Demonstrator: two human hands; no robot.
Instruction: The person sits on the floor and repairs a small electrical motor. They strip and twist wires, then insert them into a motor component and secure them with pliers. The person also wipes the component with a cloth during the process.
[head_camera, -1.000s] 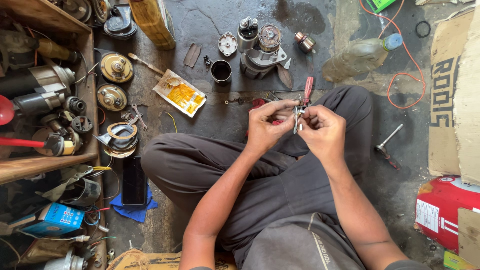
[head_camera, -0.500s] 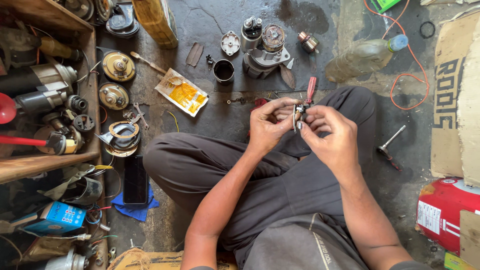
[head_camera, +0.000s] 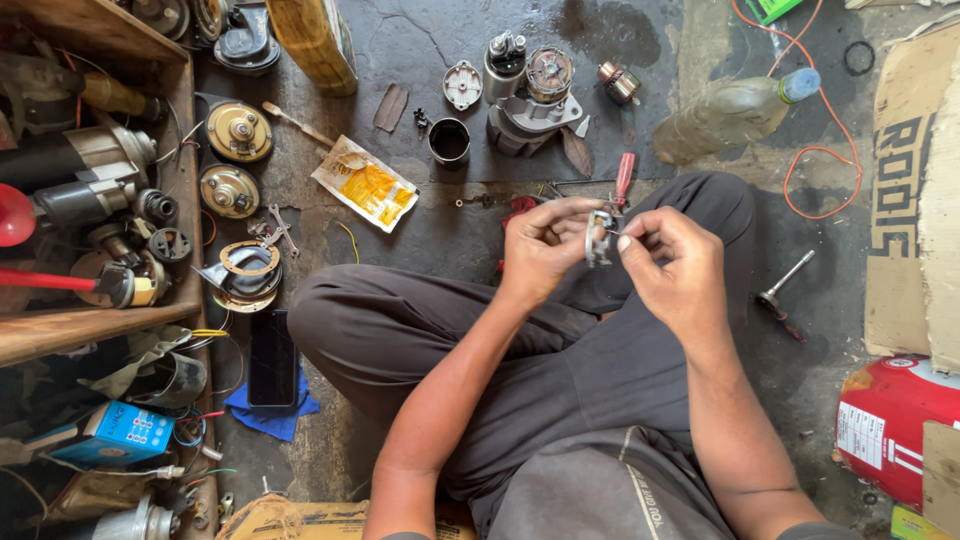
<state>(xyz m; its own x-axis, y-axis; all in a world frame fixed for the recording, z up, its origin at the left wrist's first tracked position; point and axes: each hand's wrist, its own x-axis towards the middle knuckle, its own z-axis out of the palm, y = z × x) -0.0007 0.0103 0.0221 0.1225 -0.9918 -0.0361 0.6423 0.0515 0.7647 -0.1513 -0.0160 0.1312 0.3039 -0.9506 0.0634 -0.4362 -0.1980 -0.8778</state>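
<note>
From the head camera, the left hand (head_camera: 545, 250) pinched a small metal part (head_camera: 599, 238) above the lap, steadying it so the right hand (head_camera: 672, 262), fingers closed narrowly, could work at its edge. Beyond the part lay a red-handled screwdriver (head_camera: 624, 178) and a motor housing (head_camera: 530, 105).

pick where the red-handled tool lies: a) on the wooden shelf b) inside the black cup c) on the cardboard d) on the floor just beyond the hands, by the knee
d: the red-handled tool lies on the dark floor just past the left hand and right hand, which hold a small metal part between them.
</note>
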